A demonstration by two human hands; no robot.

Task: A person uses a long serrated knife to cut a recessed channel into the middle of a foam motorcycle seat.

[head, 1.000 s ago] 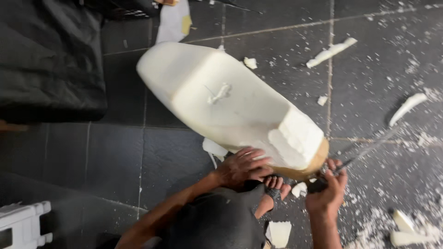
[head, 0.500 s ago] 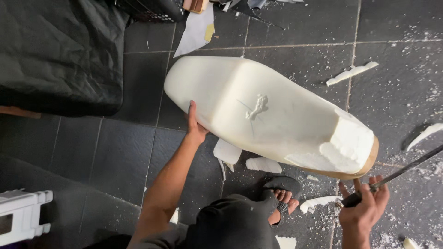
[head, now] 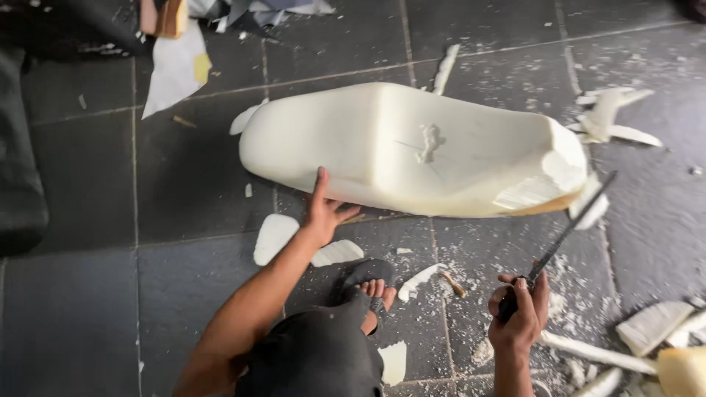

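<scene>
Left hand (head: 321,212) open against foam block (head: 412,151), right hand (head: 519,312) gripping knife (head: 562,239), scraps (head: 614,121) around

Dim, even overhead light; soft shadows; slight motion blur; dark corners.

Foam seat block (head: 412,151) swung level, left hand (head: 323,209) shifted along its edge, knife (head: 562,235) drawn clear

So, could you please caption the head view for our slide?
Left hand braces a large white foam block on dark floor tiles; right hand grips a long thin blade.
</scene>
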